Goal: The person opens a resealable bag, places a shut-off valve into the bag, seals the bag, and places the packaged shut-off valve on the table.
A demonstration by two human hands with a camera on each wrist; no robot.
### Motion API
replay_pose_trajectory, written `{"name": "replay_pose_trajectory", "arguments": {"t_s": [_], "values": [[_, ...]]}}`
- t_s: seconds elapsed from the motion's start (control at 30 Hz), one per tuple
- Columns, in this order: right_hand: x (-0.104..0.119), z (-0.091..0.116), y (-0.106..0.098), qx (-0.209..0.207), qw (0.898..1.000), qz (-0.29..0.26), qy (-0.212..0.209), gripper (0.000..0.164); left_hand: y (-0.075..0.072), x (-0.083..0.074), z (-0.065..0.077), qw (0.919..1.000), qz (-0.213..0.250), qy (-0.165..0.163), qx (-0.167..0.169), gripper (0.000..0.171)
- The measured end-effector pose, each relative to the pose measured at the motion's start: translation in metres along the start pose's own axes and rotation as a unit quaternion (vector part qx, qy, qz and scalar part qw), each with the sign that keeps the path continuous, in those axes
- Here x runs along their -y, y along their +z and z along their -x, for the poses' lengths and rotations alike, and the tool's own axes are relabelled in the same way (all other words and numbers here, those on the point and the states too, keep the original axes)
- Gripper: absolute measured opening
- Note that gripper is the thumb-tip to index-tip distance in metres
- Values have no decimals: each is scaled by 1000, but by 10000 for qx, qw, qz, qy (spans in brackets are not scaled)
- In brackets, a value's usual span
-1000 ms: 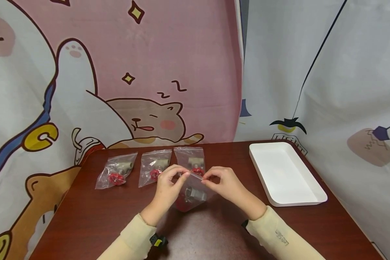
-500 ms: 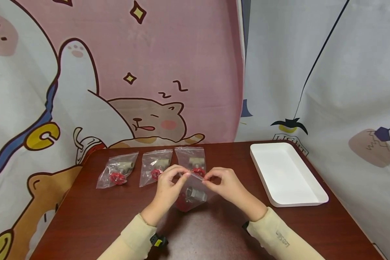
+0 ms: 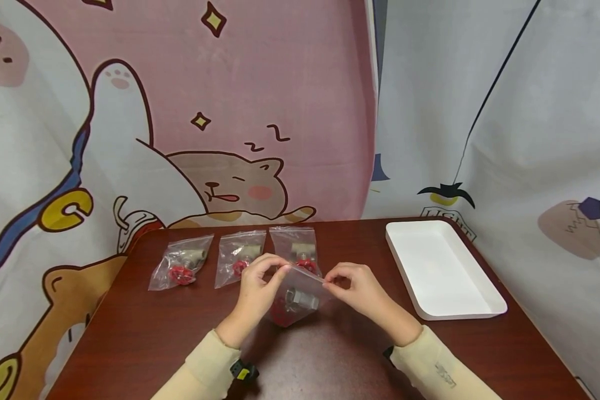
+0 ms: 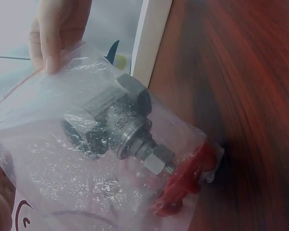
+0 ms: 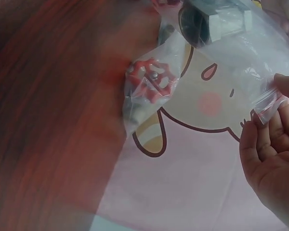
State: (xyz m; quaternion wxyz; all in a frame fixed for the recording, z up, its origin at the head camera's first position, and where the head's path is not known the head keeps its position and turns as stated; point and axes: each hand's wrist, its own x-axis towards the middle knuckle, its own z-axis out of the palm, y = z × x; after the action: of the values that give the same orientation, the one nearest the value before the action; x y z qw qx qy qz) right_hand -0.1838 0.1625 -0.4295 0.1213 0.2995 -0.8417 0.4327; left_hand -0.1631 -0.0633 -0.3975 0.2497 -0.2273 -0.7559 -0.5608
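Between my two hands hangs a clear zip bag point(image 4: 43, 168) with a metal valve point(image 4: 118, 118) inside; the valve has a red handwheel point(image 4: 183, 183). My left hand point(image 3: 256, 283) pinches the left end of the bag's top edge between thumb and forefinger. At the other top corner my right hand point(image 3: 358, 289) pinches the edge between thumb and fingertips, as the right wrist view also shows. The bag's mouth is drawn in a straight line sloping down to the right. The valve sits low in the bag, its handwheel toward the lower left in the head view.
Along the table's back edge lie three similar bags with red-wheeled valves: a left bag point(image 3: 181, 262), a middle bag point(image 3: 240, 258) and a right bag point(image 3: 294, 244), partly covered by the held one. A white tray point(image 3: 442, 269) stands at the right of the brown table point(image 3: 130, 339).
My right hand has slid a little to the right and down along the bag's top edge. The left hand keeps its place, and the valve hangs as before.
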Motion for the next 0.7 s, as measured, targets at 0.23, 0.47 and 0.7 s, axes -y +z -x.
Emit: {"name": "replay_pose_trajectory", "arguments": {"t_s": [0.23,0.47,0.7], "values": [[1,1,-1,-65,10000,18,-68,11,1,-1,0,10000,59,-44,13,4],[-2,3,-2,22,10000,-13,35,10,-1,2,-1,10000,36,-72,-17,5],[-11,11,-5,-65,9999,106,-28,11,1,39,5,9998,110,-108,-132,6]]}}
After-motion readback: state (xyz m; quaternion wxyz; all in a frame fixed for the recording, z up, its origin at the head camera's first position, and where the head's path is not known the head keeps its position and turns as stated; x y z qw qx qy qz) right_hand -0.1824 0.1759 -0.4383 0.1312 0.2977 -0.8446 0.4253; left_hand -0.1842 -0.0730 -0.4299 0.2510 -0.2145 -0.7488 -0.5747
